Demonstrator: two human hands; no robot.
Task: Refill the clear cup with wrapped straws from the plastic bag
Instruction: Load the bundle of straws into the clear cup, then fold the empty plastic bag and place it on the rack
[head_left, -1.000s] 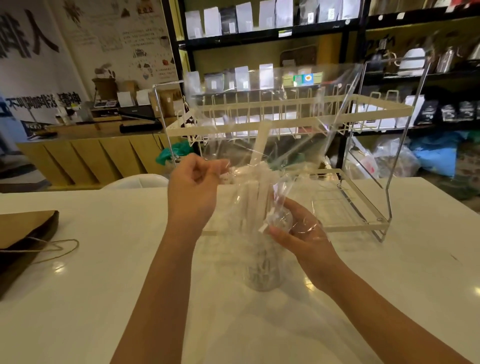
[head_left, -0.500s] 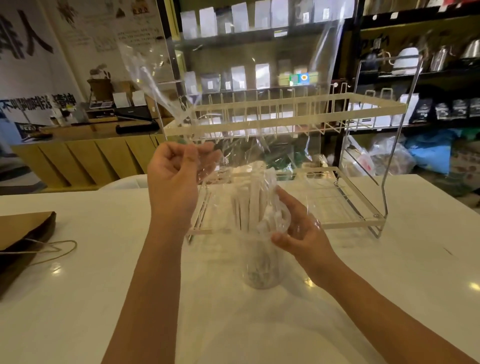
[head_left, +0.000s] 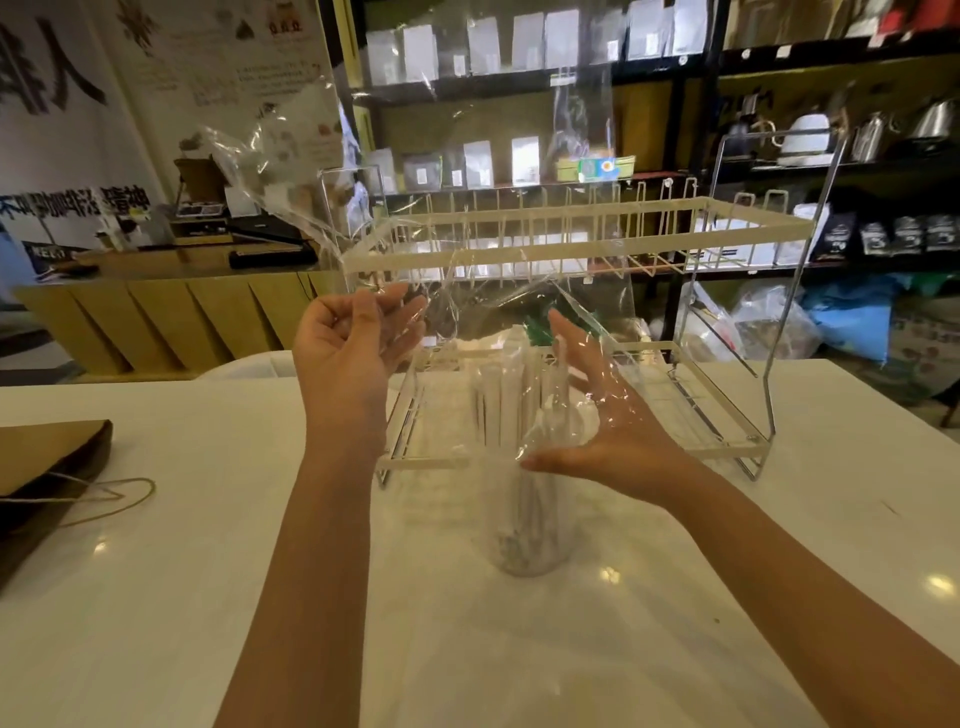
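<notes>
White table (head_left: 156, 597): one clear cup (head_left: 524, 525) of wrapped straws (head_left: 511, 395); left hand (head_left: 353, 353) pinches plastic bag (head_left: 519, 208), right hand (head_left: 608, 436) grip apart.

Wire rack (head_left: 571, 228) blocks behind cup (head_left: 524, 519); table (head_left: 156, 597) front open

The plastic bag (head_left: 519, 249) I have raised is thin, clear film, crinkled and glossy, throwing bright streaks where it folds against my left hand (head_left: 353, 353) and drapes over my right hand (head_left: 602, 421). The wrapped straws (head_left: 514, 395) wear matt white paper sleeves. The clear cup (head_left: 524, 525) under them looks like smooth transparent plastic, though through the film I cannot be sure. The table (head_left: 156, 597) is a white, polished surface with small lamp reflections. The rack (head_left: 571, 244) has shiny chrome wire and cream, satin-coated bars. The paper bag (head_left: 47, 457) is matt brown kraft with a rough twine handle.
</notes>
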